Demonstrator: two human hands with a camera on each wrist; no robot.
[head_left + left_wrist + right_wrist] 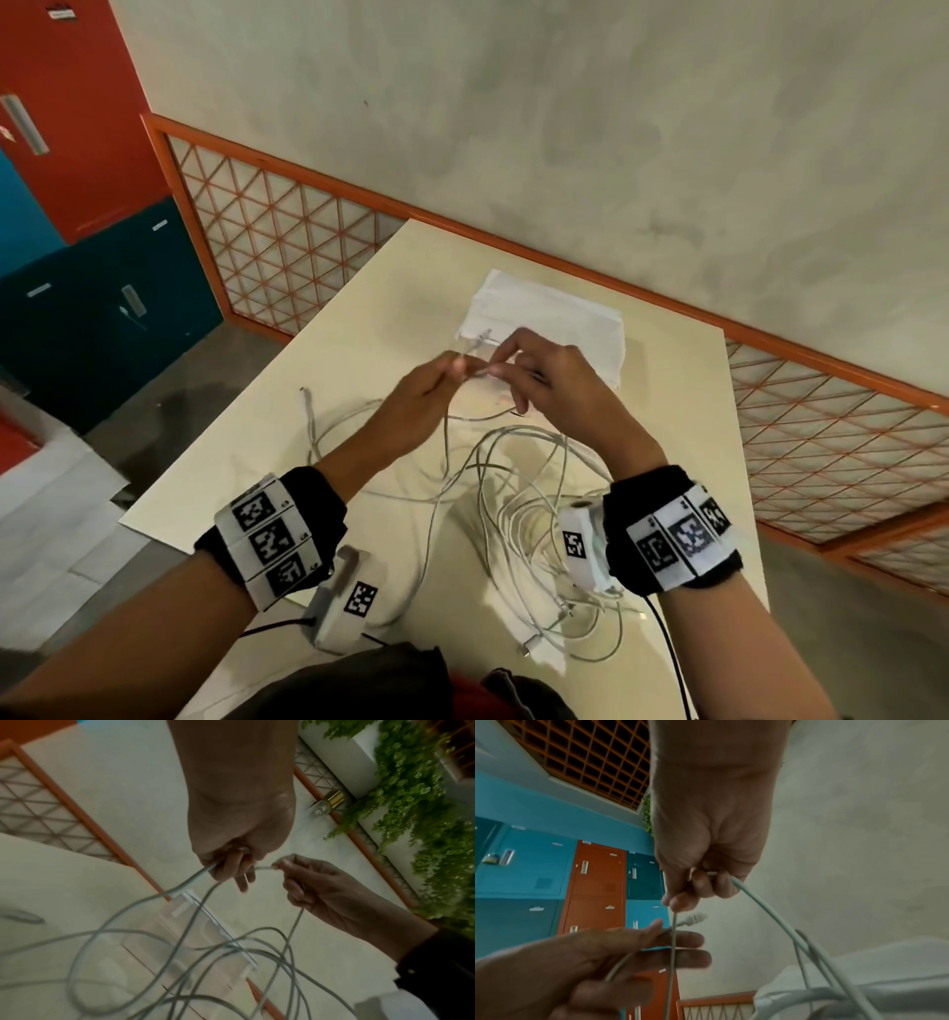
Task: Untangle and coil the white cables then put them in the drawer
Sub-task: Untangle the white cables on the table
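A tangle of white cables [518,493] lies on the cream table [267,462], with a loose plug end [306,401] at the left. Both hands are raised over the tangle, close together. My left hand [464,367] holds a white cable strand [185,884] in its curled fingers, and the plug end [693,918] sticks out past them. My right hand [506,360] pinches the same run of cable [759,902] a little to the right. Just behind the hands stands a small white drawer unit [554,313], partly hidden by them.
The table's far edge meets a grey wall [565,128] with an orange lattice rail [287,241]. Blue and orange lockers [77,154] stand at the left. Cable loops hang over the near table edge by my body. Green plants [424,821] show in the left wrist view.
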